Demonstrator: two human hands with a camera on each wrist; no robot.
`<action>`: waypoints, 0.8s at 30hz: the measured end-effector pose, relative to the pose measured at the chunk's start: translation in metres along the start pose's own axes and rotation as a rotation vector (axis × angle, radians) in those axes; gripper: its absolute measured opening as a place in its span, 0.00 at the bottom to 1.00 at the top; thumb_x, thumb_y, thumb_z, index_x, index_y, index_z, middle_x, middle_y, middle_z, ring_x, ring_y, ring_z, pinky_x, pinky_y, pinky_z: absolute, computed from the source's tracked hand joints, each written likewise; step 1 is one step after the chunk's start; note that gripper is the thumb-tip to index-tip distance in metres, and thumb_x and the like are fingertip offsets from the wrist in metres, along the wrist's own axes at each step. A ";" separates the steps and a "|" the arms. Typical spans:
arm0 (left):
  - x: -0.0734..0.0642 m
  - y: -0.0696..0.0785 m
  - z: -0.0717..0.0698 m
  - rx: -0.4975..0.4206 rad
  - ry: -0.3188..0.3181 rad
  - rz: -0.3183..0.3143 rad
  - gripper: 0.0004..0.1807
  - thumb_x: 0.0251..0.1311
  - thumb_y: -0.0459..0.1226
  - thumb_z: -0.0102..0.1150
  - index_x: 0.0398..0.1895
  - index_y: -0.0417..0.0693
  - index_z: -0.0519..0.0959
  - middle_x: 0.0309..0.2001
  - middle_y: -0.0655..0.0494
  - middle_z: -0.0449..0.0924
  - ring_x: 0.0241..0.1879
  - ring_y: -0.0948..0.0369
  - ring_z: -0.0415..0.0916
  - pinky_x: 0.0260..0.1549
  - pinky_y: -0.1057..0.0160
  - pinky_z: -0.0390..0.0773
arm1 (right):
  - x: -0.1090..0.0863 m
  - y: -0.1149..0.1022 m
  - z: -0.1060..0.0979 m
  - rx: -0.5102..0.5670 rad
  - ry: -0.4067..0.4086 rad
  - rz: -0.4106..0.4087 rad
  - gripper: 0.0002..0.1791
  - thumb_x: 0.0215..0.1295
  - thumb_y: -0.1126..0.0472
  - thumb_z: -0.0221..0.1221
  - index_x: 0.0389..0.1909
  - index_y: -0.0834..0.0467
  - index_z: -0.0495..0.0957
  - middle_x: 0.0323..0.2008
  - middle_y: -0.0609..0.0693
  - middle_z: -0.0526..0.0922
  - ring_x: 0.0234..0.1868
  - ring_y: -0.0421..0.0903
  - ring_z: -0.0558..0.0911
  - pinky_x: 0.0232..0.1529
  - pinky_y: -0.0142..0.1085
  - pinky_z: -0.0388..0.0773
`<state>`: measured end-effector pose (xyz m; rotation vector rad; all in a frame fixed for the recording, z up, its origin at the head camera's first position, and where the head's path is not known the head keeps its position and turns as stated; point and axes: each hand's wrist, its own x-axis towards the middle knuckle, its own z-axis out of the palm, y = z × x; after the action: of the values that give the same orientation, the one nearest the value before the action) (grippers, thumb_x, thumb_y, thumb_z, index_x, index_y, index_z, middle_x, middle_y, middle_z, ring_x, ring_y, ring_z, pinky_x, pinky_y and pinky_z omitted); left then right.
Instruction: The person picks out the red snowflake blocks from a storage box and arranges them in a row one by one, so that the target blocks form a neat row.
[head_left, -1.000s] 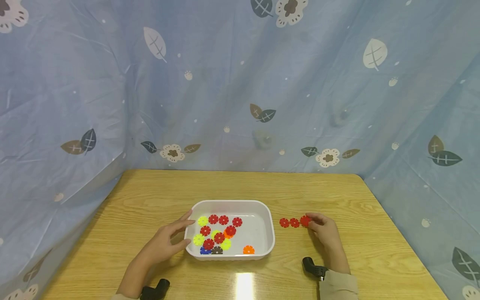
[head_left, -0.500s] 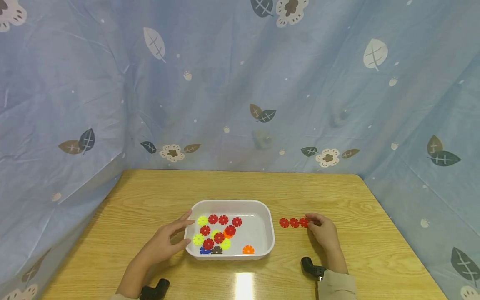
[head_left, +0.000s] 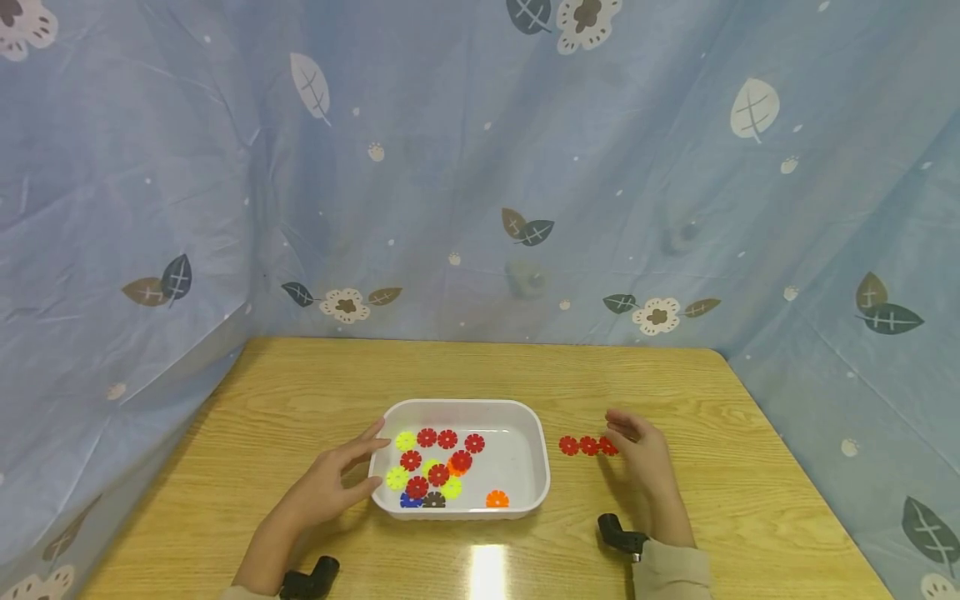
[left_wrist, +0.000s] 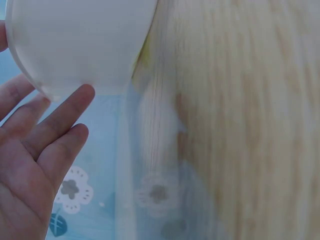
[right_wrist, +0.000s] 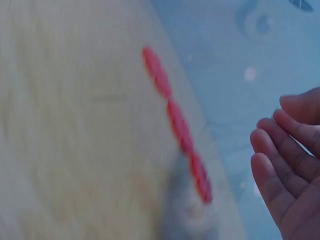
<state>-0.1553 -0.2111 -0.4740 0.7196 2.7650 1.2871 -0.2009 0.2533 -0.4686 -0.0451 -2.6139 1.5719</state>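
Observation:
In the head view a white plastic tray (head_left: 517,408) stands on the table with several notched plastic discs in it. My left hand (head_left: 326,487) rests at the tray's left rim, its fingers spread and fairly straight. In the left wrist view those fingertips lie against the outer wall of the tray (left_wrist: 80,50). To the right of the tray three red notched discs (head_left: 589,446) lie in a row on the table. My right hand (head_left: 641,454) hovers at the right end of this row, covering part of the last disc. The right wrist view shows its fingers (right_wrist: 267,172) apart from the red discs (right_wrist: 180,125), holding nothing.
Inside the tray lie red, yellow (head_left: 397,477), orange (head_left: 497,499), blue and dark discs, mostly on its left side. A blue patterned curtain (head_left: 450,167) hangs behind the wooden table (head_left: 315,375) and along its sides.
The right hand has let go of the rightmost red disc and lifted slightly up and away. That disc now lies in line with the other two. The left hand has not moved.

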 end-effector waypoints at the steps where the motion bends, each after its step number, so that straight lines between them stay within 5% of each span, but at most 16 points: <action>1: 0.000 0.000 0.000 -0.002 0.000 0.001 0.27 0.62 0.43 0.60 0.63 0.45 0.71 0.73 0.49 0.54 0.59 0.52 0.74 0.58 0.50 0.74 | -0.001 -0.004 0.002 0.027 -0.008 -0.022 0.21 0.67 0.62 0.56 0.59 0.66 0.71 0.57 0.63 0.76 0.57 0.52 0.76 0.46 0.17 0.73; 9: -0.001 -0.003 0.001 -0.015 -0.011 0.003 0.27 0.63 0.43 0.59 0.64 0.46 0.70 0.74 0.50 0.52 0.60 0.52 0.72 0.58 0.47 0.72 | -0.006 -0.034 0.028 0.195 -0.106 -0.201 0.21 0.64 0.66 0.58 0.56 0.70 0.71 0.54 0.67 0.76 0.53 0.51 0.78 0.50 0.20 0.74; 16: -0.002 -0.002 0.000 -0.025 -0.014 0.004 0.27 0.63 0.42 0.59 0.64 0.47 0.69 0.74 0.49 0.52 0.61 0.52 0.72 0.59 0.48 0.73 | -0.011 -0.052 0.050 0.274 -0.189 -0.242 0.20 0.63 0.68 0.58 0.55 0.70 0.72 0.54 0.68 0.76 0.55 0.57 0.77 0.51 0.23 0.76; 24: 0.000 -0.003 0.001 -0.026 -0.010 0.015 0.27 0.62 0.41 0.59 0.64 0.45 0.70 0.74 0.50 0.52 0.61 0.51 0.72 0.59 0.52 0.73 | -0.014 -0.064 0.071 0.365 -0.291 -0.305 0.21 0.62 0.70 0.58 0.56 0.71 0.71 0.55 0.68 0.75 0.54 0.45 0.79 0.53 0.24 0.76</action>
<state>-0.1563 -0.2120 -0.4763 0.7448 2.7349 1.3159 -0.1925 0.1596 -0.4463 0.6185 -2.3198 2.0236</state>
